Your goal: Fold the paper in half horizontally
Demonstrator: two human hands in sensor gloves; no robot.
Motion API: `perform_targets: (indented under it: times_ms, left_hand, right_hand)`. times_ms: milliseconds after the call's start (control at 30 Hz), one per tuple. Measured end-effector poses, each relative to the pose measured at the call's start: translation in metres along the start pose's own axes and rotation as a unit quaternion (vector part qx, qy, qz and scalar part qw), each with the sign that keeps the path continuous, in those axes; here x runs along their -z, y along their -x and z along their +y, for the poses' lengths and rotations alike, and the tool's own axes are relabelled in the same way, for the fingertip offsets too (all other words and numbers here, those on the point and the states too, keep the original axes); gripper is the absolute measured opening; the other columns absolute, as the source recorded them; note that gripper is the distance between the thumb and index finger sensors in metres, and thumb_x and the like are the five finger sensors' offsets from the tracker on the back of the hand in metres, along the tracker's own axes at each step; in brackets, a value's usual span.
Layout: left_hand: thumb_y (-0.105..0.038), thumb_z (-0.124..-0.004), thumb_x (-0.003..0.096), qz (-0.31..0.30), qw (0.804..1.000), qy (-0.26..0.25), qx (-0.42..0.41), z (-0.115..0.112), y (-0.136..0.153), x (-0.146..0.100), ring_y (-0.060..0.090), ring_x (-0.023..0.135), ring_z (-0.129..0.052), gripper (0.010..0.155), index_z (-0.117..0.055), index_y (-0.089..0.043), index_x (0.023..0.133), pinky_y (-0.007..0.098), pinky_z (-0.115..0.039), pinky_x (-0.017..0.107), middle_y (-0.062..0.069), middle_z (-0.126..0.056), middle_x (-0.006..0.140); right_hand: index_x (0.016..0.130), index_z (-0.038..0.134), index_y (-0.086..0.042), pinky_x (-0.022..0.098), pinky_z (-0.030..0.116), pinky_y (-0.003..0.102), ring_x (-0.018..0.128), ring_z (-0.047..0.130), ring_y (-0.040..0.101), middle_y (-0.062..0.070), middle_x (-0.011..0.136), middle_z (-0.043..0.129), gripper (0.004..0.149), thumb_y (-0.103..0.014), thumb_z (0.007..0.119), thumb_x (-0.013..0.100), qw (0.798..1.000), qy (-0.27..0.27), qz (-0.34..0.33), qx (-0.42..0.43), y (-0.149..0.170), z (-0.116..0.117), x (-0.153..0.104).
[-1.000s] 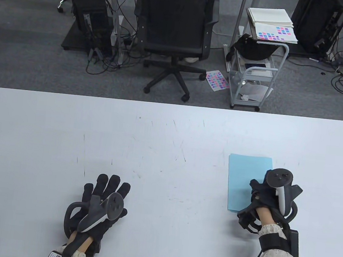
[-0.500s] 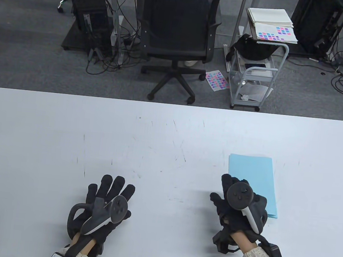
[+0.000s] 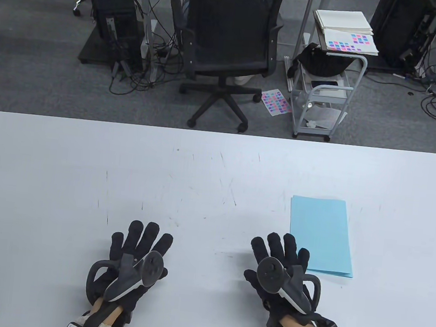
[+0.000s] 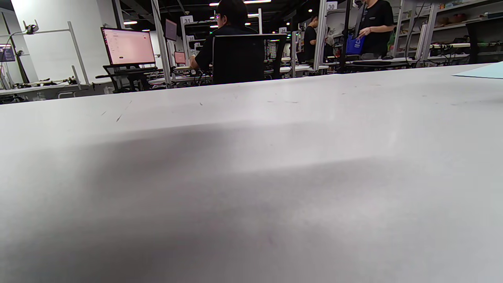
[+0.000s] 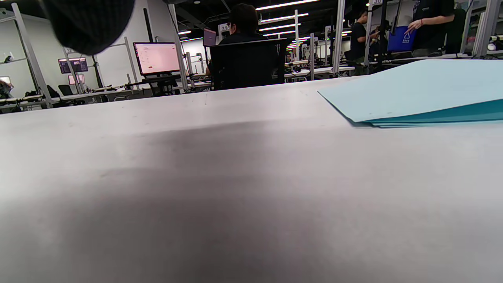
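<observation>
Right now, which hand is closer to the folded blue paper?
Right. The right hand lies flat beside the folded blue paper, at its near-left corner; the left hand lies flat far to its left.

Overhead looks down; wrist views skim table (image 3: pixel 217 171), sharing paper (image 5: pixel 412 90).

The right hand (image 3: pixel 280 271) has left the folded blue paper (image 3: pixel 321 234) and lies flat beside it.

Beyond the fingertips, across the white table (image 3: pixel 217 171): a black office chair (image 3: pixel 231 36) on grey carpet. Farther right, a metal trolley (image 3: pixel 326 93) with notebooks and coloured sticker sheets on top; another sticker sheet (image 3: pixel 275 102) on the floor between them.
</observation>
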State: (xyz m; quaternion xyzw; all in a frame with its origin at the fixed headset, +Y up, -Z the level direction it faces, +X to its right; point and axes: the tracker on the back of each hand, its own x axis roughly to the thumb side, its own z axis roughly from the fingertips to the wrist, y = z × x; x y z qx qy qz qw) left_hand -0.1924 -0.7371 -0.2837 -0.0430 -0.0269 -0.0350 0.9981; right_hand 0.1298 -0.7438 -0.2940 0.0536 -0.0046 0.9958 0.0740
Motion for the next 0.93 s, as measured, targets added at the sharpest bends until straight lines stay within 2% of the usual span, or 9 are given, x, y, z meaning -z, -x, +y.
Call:
perform_targets:
  times_ms: [333,933]
  left_hand:
    - [-0.064,-0.064,0.0336,0.002,1.000,0.000,-0.003,0.0008,0.0035,0.0001,0.019,0.115,-0.009,0.079,-0.020,-0.064,0.099,0.057,-0.026,0.088,-0.022,-0.009,0.118]
    - [-0.064,-0.064,0.0336,0.001,1.000,0.013,-0.008,-0.0015,0.0093,0.0024,0.019,0.115,-0.009,0.079,-0.020,-0.063,0.099,0.057,-0.026,0.088,-0.022,-0.010,0.118]
  right_hand:
    - [0.107,0.027,-0.045,0.070,0.008,0.071,0.105,-0.002,0.040,0.000,0.120,0.011,0.081,-0.056,0.073,0.041,0.999,-0.028,-0.004,-0.027,0.0024,0.0080,0.0020]
    - [0.108,0.029,-0.039,0.070,0.008,0.070,0.105,-0.001,0.039,0.000,0.119,0.013,0.081,-0.055,0.072,0.042,0.998,-0.046,-0.009,-0.038,0.0016,0.0111,-0.0001]
